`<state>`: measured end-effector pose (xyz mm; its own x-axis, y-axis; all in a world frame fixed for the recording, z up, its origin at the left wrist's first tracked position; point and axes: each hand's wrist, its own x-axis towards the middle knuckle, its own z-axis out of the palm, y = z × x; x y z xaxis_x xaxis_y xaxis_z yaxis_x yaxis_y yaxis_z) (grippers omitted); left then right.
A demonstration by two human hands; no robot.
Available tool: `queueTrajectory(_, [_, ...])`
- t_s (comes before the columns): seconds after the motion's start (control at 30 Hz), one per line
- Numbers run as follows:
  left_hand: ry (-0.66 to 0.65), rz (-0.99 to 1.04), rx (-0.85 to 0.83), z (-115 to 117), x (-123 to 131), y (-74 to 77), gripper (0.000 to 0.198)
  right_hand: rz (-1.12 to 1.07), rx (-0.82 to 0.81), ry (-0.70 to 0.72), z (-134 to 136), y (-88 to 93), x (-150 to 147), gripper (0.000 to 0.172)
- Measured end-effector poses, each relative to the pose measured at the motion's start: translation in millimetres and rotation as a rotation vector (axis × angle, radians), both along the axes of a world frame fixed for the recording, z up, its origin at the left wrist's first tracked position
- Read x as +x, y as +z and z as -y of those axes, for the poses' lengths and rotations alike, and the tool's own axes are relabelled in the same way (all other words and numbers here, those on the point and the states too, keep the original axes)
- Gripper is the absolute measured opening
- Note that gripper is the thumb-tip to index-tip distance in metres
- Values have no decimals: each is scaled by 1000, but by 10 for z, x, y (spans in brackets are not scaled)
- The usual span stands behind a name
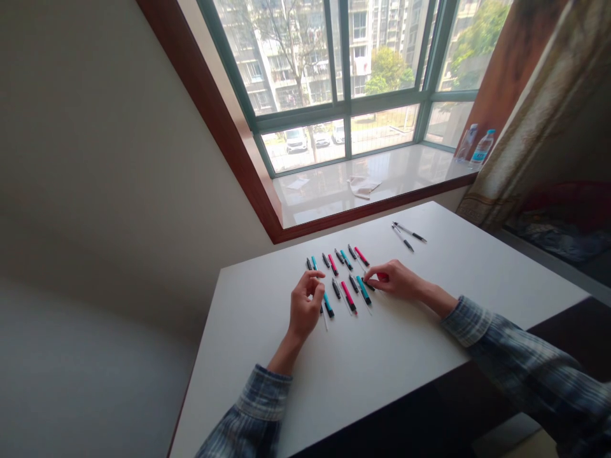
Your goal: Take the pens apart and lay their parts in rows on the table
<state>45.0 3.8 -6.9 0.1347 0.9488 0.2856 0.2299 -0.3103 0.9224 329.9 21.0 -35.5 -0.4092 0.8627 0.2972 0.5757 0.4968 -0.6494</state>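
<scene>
My right hand (394,280) is at the right end of the near row of pen parts, fingers closed in a pinch. A red pen part (382,277) shows among its fingers, partly hidden. Its fingertips are beside a black pen part (368,285) on the table. My left hand (305,306) is over the left end of the rows, fingers loosely bent and apart, with nothing visible in them. It partly covers a turquoise pen barrel (328,304). Between the hands lie a red barrel (348,296), another turquoise barrel (363,290), black parts (336,288) and thin refills.
Two whole pens (403,237) lie farther back on the white table (429,331). Behind it, the windowsill (324,191) carries a crumpled cloth or paper (363,186) and two plastic bottles (483,147). A curtain (520,127) hangs at the right, a wall stands left.
</scene>
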Motion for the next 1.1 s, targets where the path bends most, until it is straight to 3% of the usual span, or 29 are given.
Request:
queueTrajectory(0.17, [0, 4, 0, 3, 0, 3, 13, -17, 18, -89, 7, 1, 20, 26])
queueTrajectory(0.4, [-8, 9, 5, 12, -2, -9, 13, 8, -25, -7, -16, -11, 16, 27])
queueTrajectory(1.1, [-11, 1, -16, 30, 11, 11, 15, -15, -54, -26, -26, -55, 29, 27])
